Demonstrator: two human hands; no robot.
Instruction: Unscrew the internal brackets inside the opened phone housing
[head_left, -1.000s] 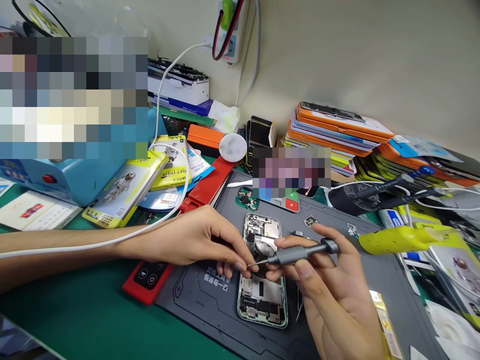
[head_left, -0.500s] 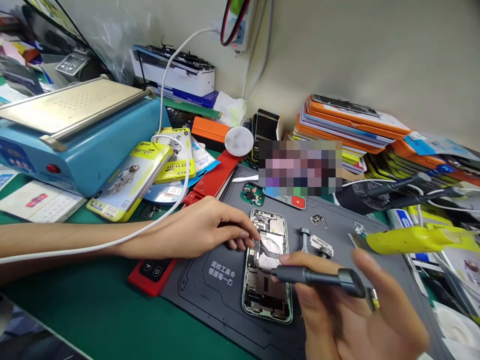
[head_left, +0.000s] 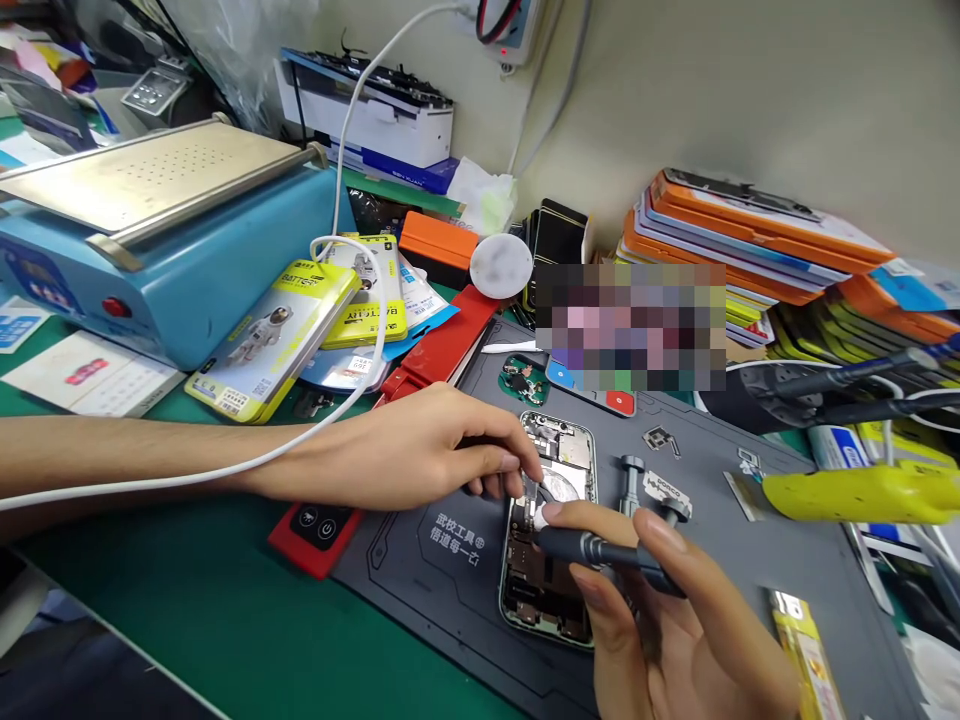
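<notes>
An opened smartphone (head_left: pixel 551 590) lies on the grey work mat, its metal inner parts showing. Over its upper left edge, the fingertips of my left hand (head_left: pixel 442 450) are pinched together. Something small may be between them, but I cannot make it out. My right hand (head_left: pixel 697 630) grips a dark grey screwdriver (head_left: pixel 592 548) between thumb and fingers. The screwdriver lies across the middle of the phone, pointing left, and its tip is hard to see. Behind my right hand stands another grey screwdriver (head_left: pixel 630 485), beside a razor blade (head_left: pixel 666 488).
Right of the phone lies a yellow-handled scraper (head_left: pixel 855 492); a yellow strip-shaped item (head_left: pixel 806 650) sits near the front. A blue heating plate machine (head_left: pixel 225 270) and battery packs (head_left: pixel 274 340) are at left. A white cable (head_left: pixel 247 465) crosses my left forearm. Orange boxes (head_left: pixel 757 240) are stacked behind.
The view has shifted so the scene sits further right. My right hand has moved closer to the phone, and a finger now lies over the screwdriver's back end. My left hand stays at the phone.
</notes>
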